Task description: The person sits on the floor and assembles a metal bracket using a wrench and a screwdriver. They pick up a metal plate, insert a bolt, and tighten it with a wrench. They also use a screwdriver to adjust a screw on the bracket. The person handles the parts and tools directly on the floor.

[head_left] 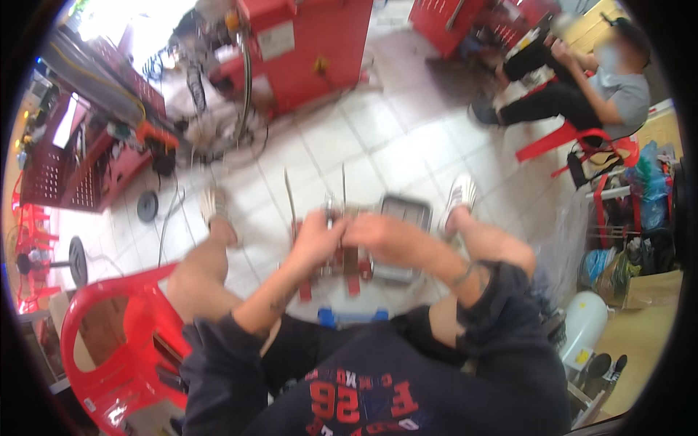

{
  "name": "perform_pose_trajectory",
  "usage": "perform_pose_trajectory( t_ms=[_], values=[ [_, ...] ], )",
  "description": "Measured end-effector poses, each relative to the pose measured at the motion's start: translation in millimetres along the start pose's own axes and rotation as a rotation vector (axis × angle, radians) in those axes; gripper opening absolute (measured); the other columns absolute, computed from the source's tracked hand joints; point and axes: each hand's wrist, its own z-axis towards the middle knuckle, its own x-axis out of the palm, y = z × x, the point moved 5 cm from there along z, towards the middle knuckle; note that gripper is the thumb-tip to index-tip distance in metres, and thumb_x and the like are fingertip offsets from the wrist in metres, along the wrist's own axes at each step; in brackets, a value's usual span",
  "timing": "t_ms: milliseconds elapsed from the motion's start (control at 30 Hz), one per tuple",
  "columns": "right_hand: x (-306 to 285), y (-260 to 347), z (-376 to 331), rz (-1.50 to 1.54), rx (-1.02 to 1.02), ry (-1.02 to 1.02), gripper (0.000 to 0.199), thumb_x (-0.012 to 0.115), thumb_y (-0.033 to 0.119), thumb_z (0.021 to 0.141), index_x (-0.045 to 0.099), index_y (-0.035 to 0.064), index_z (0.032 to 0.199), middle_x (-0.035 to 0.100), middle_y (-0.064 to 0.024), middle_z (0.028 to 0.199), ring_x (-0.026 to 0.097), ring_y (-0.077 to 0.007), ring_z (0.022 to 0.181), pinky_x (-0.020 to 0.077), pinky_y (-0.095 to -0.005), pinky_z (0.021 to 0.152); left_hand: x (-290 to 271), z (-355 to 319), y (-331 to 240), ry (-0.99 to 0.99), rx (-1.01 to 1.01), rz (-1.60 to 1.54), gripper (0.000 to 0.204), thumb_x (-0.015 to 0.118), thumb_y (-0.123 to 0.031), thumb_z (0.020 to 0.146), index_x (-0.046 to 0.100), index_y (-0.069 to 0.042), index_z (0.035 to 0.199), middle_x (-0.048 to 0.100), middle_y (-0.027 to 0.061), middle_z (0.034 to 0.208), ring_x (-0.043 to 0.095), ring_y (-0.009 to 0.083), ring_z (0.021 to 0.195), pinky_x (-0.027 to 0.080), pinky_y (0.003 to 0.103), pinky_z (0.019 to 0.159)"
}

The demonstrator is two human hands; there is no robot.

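Observation:
My left hand [314,240] and my right hand [378,234] meet between my knees, above a low metal device with red parts [353,284]. Both have curled, closed fingers around a small metal piece [330,215] or right beside it; blur hides exactly what each one grips. Two thin metal rods [289,192] stick out past the device, away from me. A dark rectangular tray with a pale rim [407,209] lies just right of my right hand, partly under my forearm. Nearer my body sits a blue object [352,317], mostly covered by my shirt.
A red plastic chair [80,320] stands at my left. Red machine cabinets [313,54] and cables are ahead. On the tiled floor [349,134] lies a black disc [147,206]. A seated person [618,94] is far right, above bags [651,189] and a white cylinder [584,320].

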Motion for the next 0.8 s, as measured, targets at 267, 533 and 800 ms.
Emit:
perform_pose_trajectory(
  t_ms=[267,533,800],
  values=[
    [-17,-5,1,-0.04,0.371,0.039,0.021,0.068,0.016,0.087,0.062,0.0055,0.104,0.062,-0.0123,0.096,0.063,-0.0318,0.09,0.0521,-0.0415,0.075,-1,-11,-29,0.033,-0.247,-0.326,0.028,0.064,-0.023,0.097,0.061,0.005,0.096,0.066,0.0114,0.087,0.067,0.017,0.076,0.059,0.033,0.064],
    [-6,-11,-6,0.046,0.222,0.002,0.014,0.064,0.006,0.087,0.063,0.005,0.101,0.062,-0.0103,0.101,0.062,-0.0327,0.093,0.0519,-0.0411,0.078,4,-11,-31,0.059,-0.257,-0.234,0.028,0.064,-0.022,0.097,0.06,0.006,0.097,0.066,0.0118,0.087,0.068,0.0195,0.077,0.061,0.035,0.066],
    [-23,-9,-2,0.08,0.086,-0.051,0.025,0.068,0.002,0.077,0.066,0.004,0.102,0.063,-0.0113,0.102,0.061,-0.0314,0.095,0.0521,-0.0374,0.083,1,-6,-21,0.008,-0.128,-0.183,0.028,0.066,-0.022,0.095,0.064,0.006,0.094,0.068,0.012,0.083,0.067,0.0188,0.073,0.058,0.034,0.063]
  ],
)
